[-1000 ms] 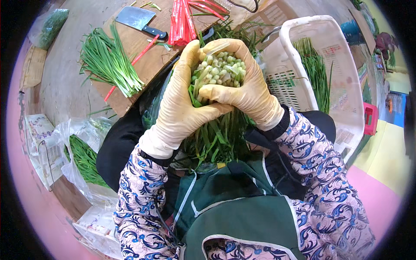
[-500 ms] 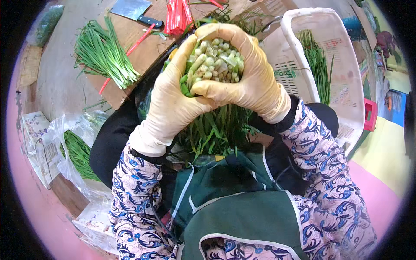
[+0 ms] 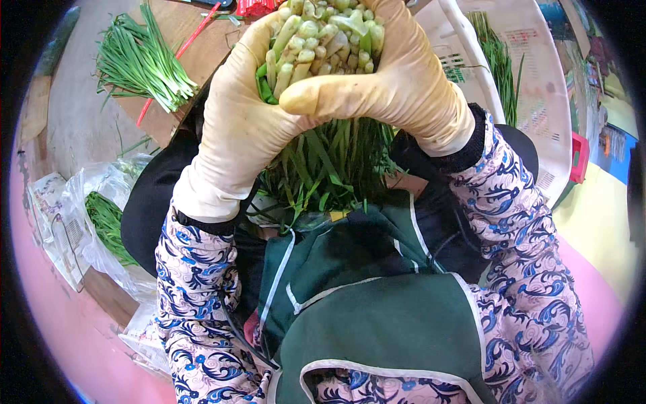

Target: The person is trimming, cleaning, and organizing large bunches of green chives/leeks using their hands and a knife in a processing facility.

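Both my gloved hands wrap around a thick bundle of garlic chives (image 3: 323, 50), held upright with its pale cut stem ends facing up. My left hand (image 3: 232, 128) grips its left side. My right hand (image 3: 420, 87) curls around the right side, its thumb lying across the near face. Below my hands the green leaves hang down toward my lap. The fingertips on the far side are cut off by the top of the view. A dark green apron (image 3: 377, 316) covers my front.
At the upper left, a loose bunch of chives (image 3: 145, 64) lies on a board beside a red strip (image 3: 176, 57). More red strips (image 3: 259, 7) sit at the top edge. A clear plastic bag (image 3: 108, 222) of greens is at left; a white basket (image 3: 538, 101) with chives stands at right.
My hands and the bundle have come higher in the view and look larger, with the grip kept. The surroundings have shifted upward, so the knife is mostly out of view.
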`<control>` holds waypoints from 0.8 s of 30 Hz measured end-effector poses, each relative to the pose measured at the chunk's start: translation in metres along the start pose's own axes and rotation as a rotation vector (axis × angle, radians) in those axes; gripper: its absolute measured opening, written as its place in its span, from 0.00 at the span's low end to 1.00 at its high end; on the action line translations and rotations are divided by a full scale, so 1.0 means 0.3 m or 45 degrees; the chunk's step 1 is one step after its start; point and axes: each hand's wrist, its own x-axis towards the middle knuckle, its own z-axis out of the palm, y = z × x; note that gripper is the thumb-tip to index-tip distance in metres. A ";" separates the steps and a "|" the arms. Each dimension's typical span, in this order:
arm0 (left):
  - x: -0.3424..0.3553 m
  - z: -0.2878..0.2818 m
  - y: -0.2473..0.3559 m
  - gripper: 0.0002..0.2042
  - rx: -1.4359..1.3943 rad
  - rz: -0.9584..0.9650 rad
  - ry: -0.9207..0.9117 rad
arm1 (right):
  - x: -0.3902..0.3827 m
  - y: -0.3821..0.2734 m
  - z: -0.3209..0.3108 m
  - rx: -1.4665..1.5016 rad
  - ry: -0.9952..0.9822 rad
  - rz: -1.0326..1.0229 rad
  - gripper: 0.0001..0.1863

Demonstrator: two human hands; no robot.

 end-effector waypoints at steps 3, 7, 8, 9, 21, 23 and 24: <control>-0.009 -0.024 -0.052 0.46 -0.025 0.051 0.074 | 0.003 0.007 0.003 0.122 0.048 0.084 0.60; 0.015 -0.016 -0.049 0.44 0.098 0.091 0.032 | 0.013 0.016 -0.009 0.034 0.030 -0.088 0.53; 0.018 -0.014 -0.046 0.44 0.223 0.077 0.027 | 0.016 0.014 -0.010 0.013 0.017 -0.156 0.50; 0.015 -0.004 -0.048 0.39 0.132 0.112 0.067 | 0.022 -0.002 -0.017 -0.116 0.002 -0.154 0.37; 0.029 -0.029 -0.097 0.35 0.360 0.078 0.050 | 0.003 0.019 -0.025 -0.488 -0.028 -0.203 0.16; 0.051 -0.004 -0.069 0.39 0.077 0.021 -0.017 | -0.017 0.040 -0.003 -0.322 0.075 -0.103 0.14; 0.052 0.007 -0.045 0.43 -0.191 -0.036 -0.070 | -0.016 0.049 0.025 -0.142 0.174 -0.016 0.13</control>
